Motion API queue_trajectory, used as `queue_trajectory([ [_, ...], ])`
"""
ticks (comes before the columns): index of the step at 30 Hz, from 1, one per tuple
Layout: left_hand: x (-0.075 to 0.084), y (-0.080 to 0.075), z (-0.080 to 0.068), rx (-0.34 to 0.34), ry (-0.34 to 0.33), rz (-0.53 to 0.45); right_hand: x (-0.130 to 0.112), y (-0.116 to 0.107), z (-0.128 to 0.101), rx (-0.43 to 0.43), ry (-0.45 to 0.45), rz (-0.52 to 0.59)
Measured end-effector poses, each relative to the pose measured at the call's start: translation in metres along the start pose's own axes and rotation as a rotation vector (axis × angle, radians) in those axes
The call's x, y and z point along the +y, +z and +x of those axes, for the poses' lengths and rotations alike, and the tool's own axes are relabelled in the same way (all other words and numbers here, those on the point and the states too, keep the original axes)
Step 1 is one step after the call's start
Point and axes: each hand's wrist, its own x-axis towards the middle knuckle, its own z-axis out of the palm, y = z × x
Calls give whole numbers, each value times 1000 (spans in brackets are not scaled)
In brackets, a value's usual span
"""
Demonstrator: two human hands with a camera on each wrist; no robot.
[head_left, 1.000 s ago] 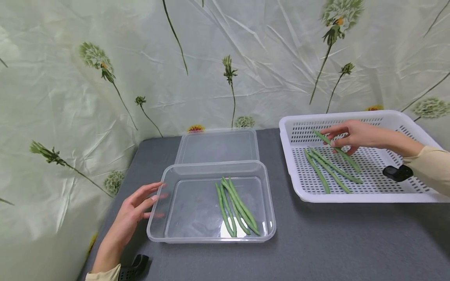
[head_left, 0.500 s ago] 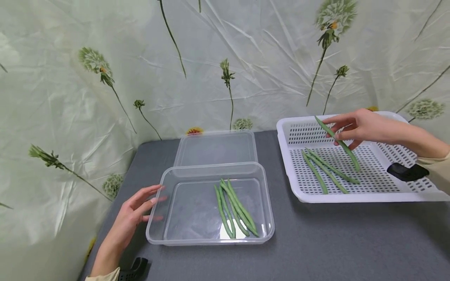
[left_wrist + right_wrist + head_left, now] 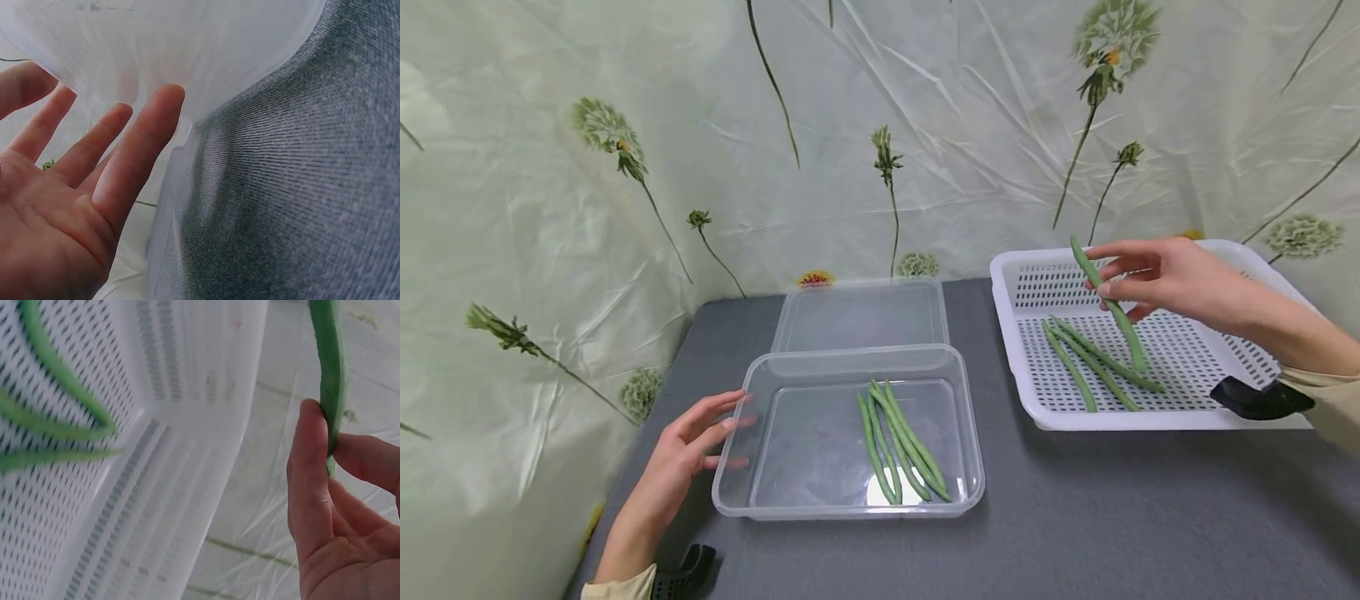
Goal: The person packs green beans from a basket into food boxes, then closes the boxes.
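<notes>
Pinched between the thumb and fingers of my right hand point(image 3: 1172, 279) is a green bean point(image 3: 331, 362), held up over the white perforated basket point(image 3: 1150, 421). Below it, three more green beans point(image 3: 1086, 367) lie on the basket floor. My left hand point(image 3: 677, 467) rests at the left side of the clear plastic container point(image 3: 760, 512); its fingers point(image 3: 140, 150) are extended against the wall, as the left wrist view shows. Inside that container several green beans point(image 3: 898, 446) lie bunched toward the right.
Behind the container lies a translucent lid point(image 3: 865, 312) on the dark grey table point(image 3: 1037, 517). The basket stands to the right, its rim point(image 3: 250, 381) raised. A flower-printed sheet point(image 3: 820, 208) hangs along the back and left side of the table.
My right hand has lifted the green bean higher off the basket floor, and the bean has swung more upright. The left hand keeps its place at the container.
</notes>
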Motion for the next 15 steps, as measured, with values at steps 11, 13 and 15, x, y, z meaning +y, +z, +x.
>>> queue_trajectory([
  [11, 1, -1, 0, 4, 3, 10, -25, 36, -17, 117, -84, 112],
  [13, 1, 0, 0, 2, 0, 13, -28, 43, -20, 126, -87, 145],
  [15, 1, 0, 1, 3, 1, 12, -31, 49, -22, 119, -109, 192],
])
